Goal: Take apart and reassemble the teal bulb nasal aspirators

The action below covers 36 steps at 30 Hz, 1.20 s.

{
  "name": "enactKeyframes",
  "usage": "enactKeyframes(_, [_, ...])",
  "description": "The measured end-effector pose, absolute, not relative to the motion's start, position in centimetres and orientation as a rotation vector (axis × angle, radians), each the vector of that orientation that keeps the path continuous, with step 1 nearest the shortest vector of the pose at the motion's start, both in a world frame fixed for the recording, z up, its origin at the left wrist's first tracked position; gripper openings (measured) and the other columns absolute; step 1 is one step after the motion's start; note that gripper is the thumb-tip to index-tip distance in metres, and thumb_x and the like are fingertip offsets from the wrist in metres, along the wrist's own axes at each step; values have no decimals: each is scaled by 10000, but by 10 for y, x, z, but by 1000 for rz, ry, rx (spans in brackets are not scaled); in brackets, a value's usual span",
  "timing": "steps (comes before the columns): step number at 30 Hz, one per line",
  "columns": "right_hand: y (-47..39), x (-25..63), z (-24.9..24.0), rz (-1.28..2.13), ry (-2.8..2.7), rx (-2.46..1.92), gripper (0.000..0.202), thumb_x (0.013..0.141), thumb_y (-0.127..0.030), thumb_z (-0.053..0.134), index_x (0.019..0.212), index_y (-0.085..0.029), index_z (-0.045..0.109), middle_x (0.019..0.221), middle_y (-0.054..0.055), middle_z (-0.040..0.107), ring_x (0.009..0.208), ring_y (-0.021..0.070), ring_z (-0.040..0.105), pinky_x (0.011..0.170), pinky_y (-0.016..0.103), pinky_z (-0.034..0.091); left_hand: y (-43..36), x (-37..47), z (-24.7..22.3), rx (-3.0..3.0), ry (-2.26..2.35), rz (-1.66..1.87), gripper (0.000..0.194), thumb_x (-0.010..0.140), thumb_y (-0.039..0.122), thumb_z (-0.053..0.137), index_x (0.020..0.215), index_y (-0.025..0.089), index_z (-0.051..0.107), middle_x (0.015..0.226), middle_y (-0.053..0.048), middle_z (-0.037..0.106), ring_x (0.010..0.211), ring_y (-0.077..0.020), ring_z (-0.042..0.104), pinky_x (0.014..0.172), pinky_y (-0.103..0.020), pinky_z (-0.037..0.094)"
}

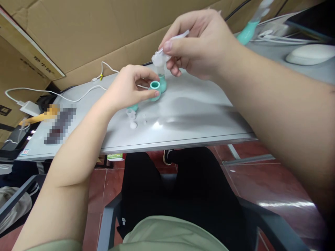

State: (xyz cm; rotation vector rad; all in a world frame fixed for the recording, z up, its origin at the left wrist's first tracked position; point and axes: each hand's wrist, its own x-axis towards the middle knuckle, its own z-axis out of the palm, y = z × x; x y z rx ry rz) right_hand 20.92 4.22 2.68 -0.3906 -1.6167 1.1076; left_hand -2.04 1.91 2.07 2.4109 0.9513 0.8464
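My left hand (131,85) is closed, thumb and fingers pinching a small round teal bottle (155,94) with its open mouth facing up. Between the thumb and fingers of my right hand (195,47) is a whitish translucent plastic piece (160,57) with a thin stem sticking out past the thumb. Just below that piece, a second teal bottle (162,84) with a clear upper part stands on the table; whether the two touch I cannot tell. Under my left hand another teal bottle (133,107) is partly hidden. Near it lie a small translucent cap (131,113) and a white disc (133,125).
The grey table (183,122) meets a cardboard wall (104,31) at the back. White cables and a charger (30,108) lie at left, beside a pixelated dark object (60,126). At right are a white mouse (311,54) and a tall teal bottle (247,32).
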Motion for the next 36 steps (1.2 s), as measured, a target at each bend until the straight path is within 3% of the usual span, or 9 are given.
enactKeyframes(5, [38,208,28,1073,-1759,-436,267,698,-293,971,808,-157,769,604,-5,675,506,111,627,437,186,531,17,-22,22,2478,1000,738,227,829,264,879,1048,207,861,1023,-67,856,987,-281,819,874,-394,684])
enactKeyframes(9, [39,210,29,1005,-1863,-483,272,663,-386,936,809,-215,783,595,-41,675,464,81,590,429,195,475,13,-25,28,2532,1037,733,326,769,284,966,1072,212,870,1127,-76,863,1062,-317,821,917,-403,689])
enactKeyframes(14, [39,210,30,1037,-1864,-497,341,613,-393,942,835,-233,739,587,-50,682,443,83,566,416,212,431,13,-27,33,2552,994,773,351,718,267,1017,1027,218,856,1105,-59,858,1114,-333,815,1066,-447,658])
enactKeyframes(18, [37,208,29,1060,-1823,-455,381,584,-348,956,789,-246,652,581,-56,663,454,92,570,399,212,423,8,-25,35,2493,896,893,294,827,381,954,1058,236,842,1138,-57,858,1181,-321,807,1137,-450,644])
enactKeyframes(22, [35,209,28,1043,-1818,-451,385,632,-342,996,817,-230,677,657,-55,709,490,70,579,418,193,431,14,-24,31,2423,841,1058,372,951,564,836,1159,256,843,1133,-56,863,1162,-324,814,1067,-500,690])
enactKeyframes(25, [35,210,27,1050,-1804,-411,433,651,-361,1072,843,-204,717,738,-42,760,533,50,613,450,170,466,34,-26,21,2456,604,1171,433,904,656,860,1145,296,860,1024,-46,856,1038,-342,847,926,-554,733])
enactKeyframes(30, [37,209,25,1092,-1784,-315,667,656,-573,1105,953,-84,764,691,5,752,559,87,676,485,187,561,67,-31,11,2384,436,1163,315,834,575,940,1097,416,872,1015,-21,866,911,-344,863,790,-552,758])
enactKeyframes(36, [42,210,23,1062,-1790,-272,611,745,-532,1078,996,-58,785,781,24,787,595,96,708,501,195,583,72,-29,11,2339,516,1242,442,748,671,992,1014,338,876,873,-64,826,837,-342,834,820,-597,752])
